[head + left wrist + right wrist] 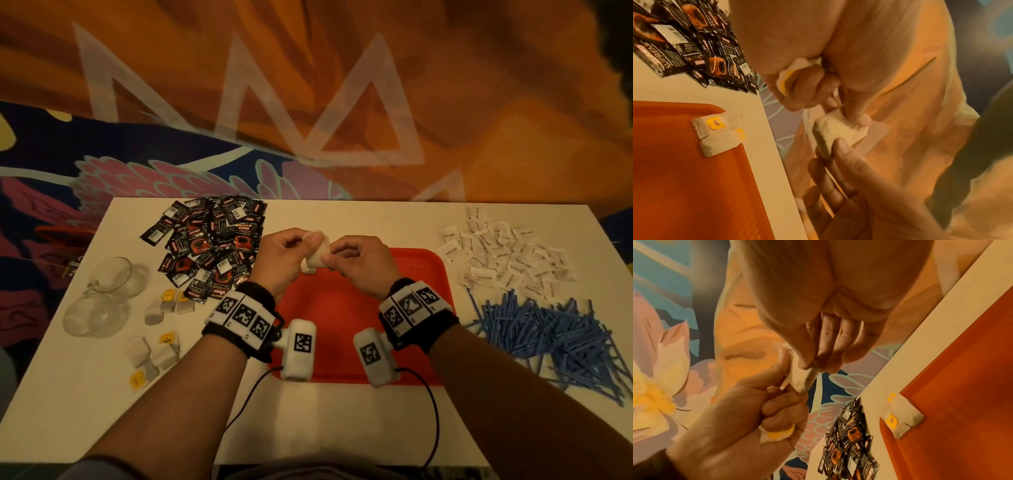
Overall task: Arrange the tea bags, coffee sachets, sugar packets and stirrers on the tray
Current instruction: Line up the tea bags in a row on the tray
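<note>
A hospitality or café-style prep spot, by the look of it.

A white table (342,421) against a bright painted mural wall (308,102) bears bulk heaps of coffee sachets (212,246) far left, sugar packets (507,257) far right, blue stirrers (548,329), glass cups (102,298) and a red serving tray (342,335).

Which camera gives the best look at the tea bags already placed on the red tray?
The left wrist view: the two tea bags on the tray lie unobstructed at the red tray's corner, yellow tags visible. The right wrist view shows them smaller, near the frame edge. In the head view the left hand mostly hides them.
</note>
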